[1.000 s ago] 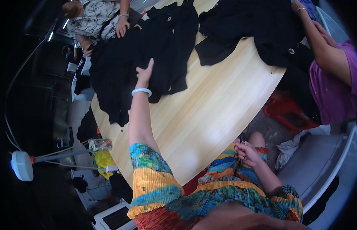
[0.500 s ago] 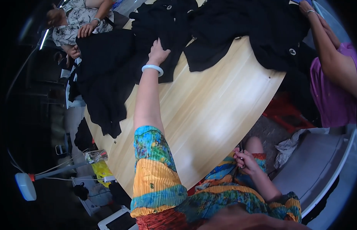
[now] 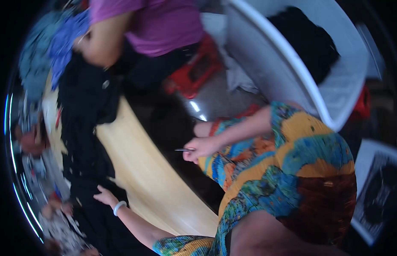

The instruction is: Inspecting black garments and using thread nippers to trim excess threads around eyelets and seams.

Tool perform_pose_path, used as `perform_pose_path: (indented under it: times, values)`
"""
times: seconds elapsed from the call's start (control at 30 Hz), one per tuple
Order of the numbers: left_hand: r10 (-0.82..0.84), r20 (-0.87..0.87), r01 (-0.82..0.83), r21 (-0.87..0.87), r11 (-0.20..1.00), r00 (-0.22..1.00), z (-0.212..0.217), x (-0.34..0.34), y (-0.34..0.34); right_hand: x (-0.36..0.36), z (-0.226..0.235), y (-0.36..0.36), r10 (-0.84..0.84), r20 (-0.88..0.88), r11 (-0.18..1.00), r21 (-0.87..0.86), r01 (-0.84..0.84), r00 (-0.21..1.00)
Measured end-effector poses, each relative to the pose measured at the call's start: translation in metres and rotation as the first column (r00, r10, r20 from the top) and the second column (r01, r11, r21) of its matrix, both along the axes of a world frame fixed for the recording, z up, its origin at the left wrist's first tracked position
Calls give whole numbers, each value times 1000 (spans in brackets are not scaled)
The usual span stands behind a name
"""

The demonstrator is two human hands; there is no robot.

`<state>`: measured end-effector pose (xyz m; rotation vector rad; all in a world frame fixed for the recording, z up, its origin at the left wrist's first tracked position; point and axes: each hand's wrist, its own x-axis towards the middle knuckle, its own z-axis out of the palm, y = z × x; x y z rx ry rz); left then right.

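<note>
My left hand (image 3: pixel 108 197), with a pale bangle at its wrist, reaches over the table. Its fingers are apart and rest on or just above black cloth garments (image 3: pixel 89 155); whether they touch is blurred. Near my lap, beside the table's edge, my right hand (image 3: pixel 205 148) is closed around a slim metal tool (image 3: pixel 184 149). Only a thin shiny end of the tool sticks out of the fingers, pointing left; the rest is hidden in the palm.
The garments lie along the pale wooden table (image 3: pixel 151 179). A co-worker in a purple top (image 3: pixel 164 27) stands beyond it, near blue cloth (image 3: pixel 70 42). A large pale tub (image 3: pixel 288 59) holds black cloth (image 3: pixel 305 42). A red plastic stool (image 3: pixel 198 70) stands on the floor.
My view has swung to the right, bringing the tub and its black cloth into sight. My left hand is still at the black garments; my right hand still grips the tool near my lap.
</note>
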<state>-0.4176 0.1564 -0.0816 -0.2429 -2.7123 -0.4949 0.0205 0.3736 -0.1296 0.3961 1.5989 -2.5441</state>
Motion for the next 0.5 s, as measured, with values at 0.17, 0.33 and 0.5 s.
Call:
perform_pose_path:
  times: [0.17, 0.33, 0.5]
  values:
    - [-555, -402, 627, 64, 777, 728, 61, 134, 144, 43, 83, 47, -173, -123, 894, 397, 208, 977]
    - [-930, -265, 966, 126, 228, 254, 58, 286, 243, 140, 143, 94, -453, -289, 635, 559, 533, 843]
    - [-976, -140, 939, 282, -198, -164, 34, 435, 310, 301, 130, 188, -820, -416, 0, 687, 727, 393]
